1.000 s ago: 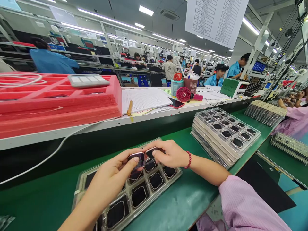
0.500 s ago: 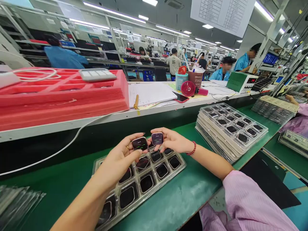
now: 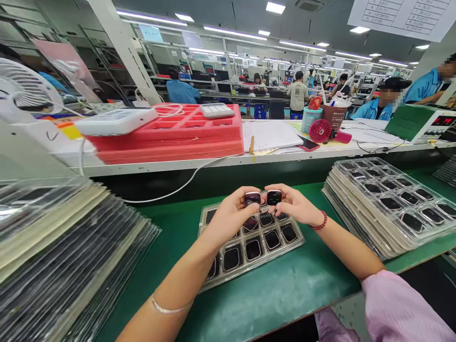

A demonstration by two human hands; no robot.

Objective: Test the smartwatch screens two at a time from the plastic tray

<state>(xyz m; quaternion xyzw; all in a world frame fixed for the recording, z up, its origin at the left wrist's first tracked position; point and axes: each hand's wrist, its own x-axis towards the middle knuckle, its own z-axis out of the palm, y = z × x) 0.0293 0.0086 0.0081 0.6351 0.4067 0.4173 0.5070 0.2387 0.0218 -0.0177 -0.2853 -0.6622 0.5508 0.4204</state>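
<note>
Two hands, each nearly closed in a pinch, hold two watches, one apiece. The left hand (image 3: pixel 228 218) grips the left watch (image 3: pixel 252 196) between thumb and fingers; the right hand (image 3: pixel 298 207) grips the right watch (image 3: pixel 274 195) likewise. Both watches are raised side by side, a small gap between them, over the back part of one clear tray (image 3: pixel 249 267), their dark faces towards the wearer. The tray lies on the green tabletop (image 3: pixel 302 289). Five dark screens show along its front row, the leftmost partly behind the left forearm; the full count cannot be told because the hands cover part of it.

Two large stacks of trays flank the work: the left stack (image 3: pixel 71 270) and the right stack (image 3: pixel 381 213). The right one's top tray carries fifteen screens, three by five. Two bands are worn: one red bracelet (image 3: pixel 321 220) on the right wrist and one silver bangle (image 3: pixel 170 310) on the left forearm.

On the white shelf (image 3: pixel 167 167) behind are one red foam block (image 3: pixel 178 148), two cups, one phone (image 3: pixel 309 144) and one pink fan (image 3: pixel 319 131).
</note>
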